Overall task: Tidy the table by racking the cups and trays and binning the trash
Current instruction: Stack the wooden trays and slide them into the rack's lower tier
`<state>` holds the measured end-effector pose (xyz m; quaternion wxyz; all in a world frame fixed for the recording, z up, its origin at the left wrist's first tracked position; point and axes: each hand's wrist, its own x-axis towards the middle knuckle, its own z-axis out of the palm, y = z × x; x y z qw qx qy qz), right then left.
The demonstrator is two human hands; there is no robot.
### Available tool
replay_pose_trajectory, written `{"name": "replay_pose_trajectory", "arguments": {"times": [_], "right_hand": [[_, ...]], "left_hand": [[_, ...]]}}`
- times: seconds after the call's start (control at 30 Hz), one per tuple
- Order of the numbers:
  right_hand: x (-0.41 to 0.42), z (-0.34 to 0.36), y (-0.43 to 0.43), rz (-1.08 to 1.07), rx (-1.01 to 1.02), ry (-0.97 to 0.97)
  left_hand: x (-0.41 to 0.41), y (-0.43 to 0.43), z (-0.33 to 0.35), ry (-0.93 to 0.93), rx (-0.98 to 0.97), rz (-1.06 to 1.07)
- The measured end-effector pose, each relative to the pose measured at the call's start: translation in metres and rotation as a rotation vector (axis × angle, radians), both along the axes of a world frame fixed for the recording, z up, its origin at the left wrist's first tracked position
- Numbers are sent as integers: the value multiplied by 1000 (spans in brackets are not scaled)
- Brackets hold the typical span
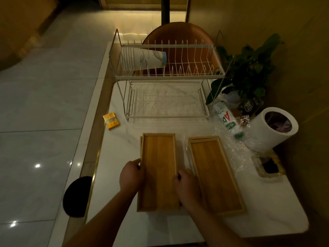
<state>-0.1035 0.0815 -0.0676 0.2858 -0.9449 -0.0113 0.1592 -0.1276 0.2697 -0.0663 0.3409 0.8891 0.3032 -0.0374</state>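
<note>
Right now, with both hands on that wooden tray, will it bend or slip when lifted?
The wooden tray looks rigid, so it probably won't flex. Left hand and right hand grip opposite long edges, so slipping seems unlikely. Another tray edge shows beneath; it may stay behind.

The table top point(267, 216) is white with faint grey marble lines and a shiny gold edge on the left. Two long wooden trays, the left tray point(159, 168) and the right tray point(216, 175), are warm honey-yellow with straight wood grain. The wire dish rack point(169, 75) is white. The stack of paper cups point(144, 58) lying in its top shelf is white with thin dark drawings and a light blue band at the bottom end. The little box point(111, 120) on the left is yellow. The round bin point(272, 129) on the right is white outside and dark inside. The leafy plant point(249, 68) is dark green. The chair back point(178, 32) is brown-orange.
</note>
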Motion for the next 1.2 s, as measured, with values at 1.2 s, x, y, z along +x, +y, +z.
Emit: {"name": "replay_pose_trajectory", "arguments": {"times": [1.2], "right_hand": [[2, -4, -184, -152, -305, 119]], "left_hand": [[-17, -76, 7, 168, 429, -612]]}}
